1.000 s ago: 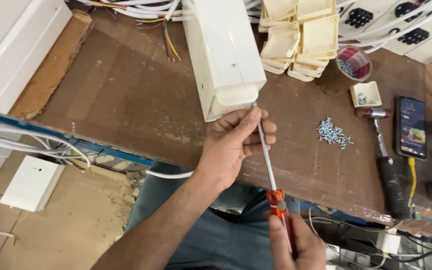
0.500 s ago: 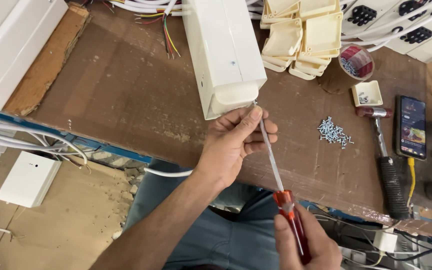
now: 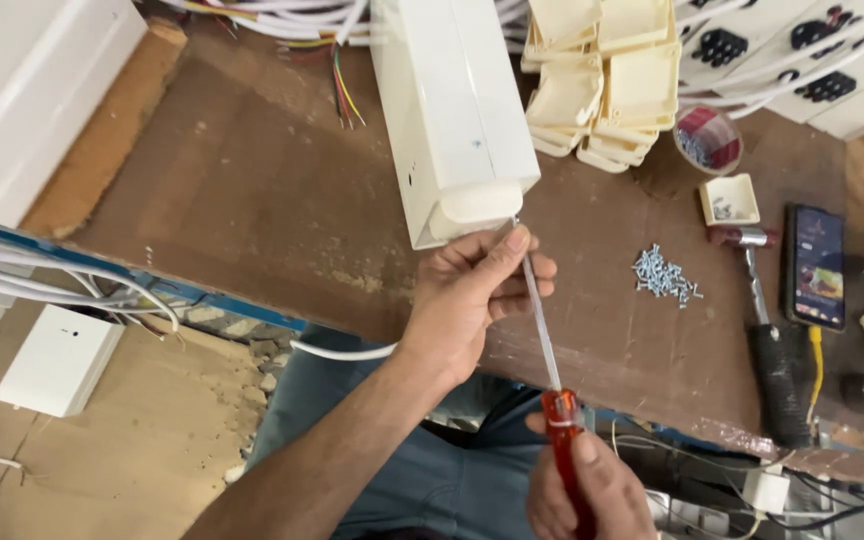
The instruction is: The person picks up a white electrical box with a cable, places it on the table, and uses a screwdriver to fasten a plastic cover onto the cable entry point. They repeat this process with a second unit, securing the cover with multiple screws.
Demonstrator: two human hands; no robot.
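A long white plastic box [image 3: 457, 110] lies on the brown table [image 3: 252, 190], its near end facing me. My left hand [image 3: 477, 295] pinches the metal shaft of a screwdriver [image 3: 542, 330] just below that end, where the tip meets the box. Lower down, my right hand [image 3: 587, 490] grips the screwdriver's red handle [image 3: 562, 425] off the table's near edge.
A pile of small screws [image 3: 664, 275] lies right of the box, with a hammer [image 3: 767, 330], a phone [image 3: 817, 265] and a small tray [image 3: 730, 200] beyond. Stacked cream plastic boxes [image 3: 607, 75] and a round tub [image 3: 709, 140] stand behind. Wires [image 3: 342, 85] trail at the back.
My view has drifted a little. The right hand has slid slightly on the red handle while the left hand stays pinched on the shaft at the box's end.
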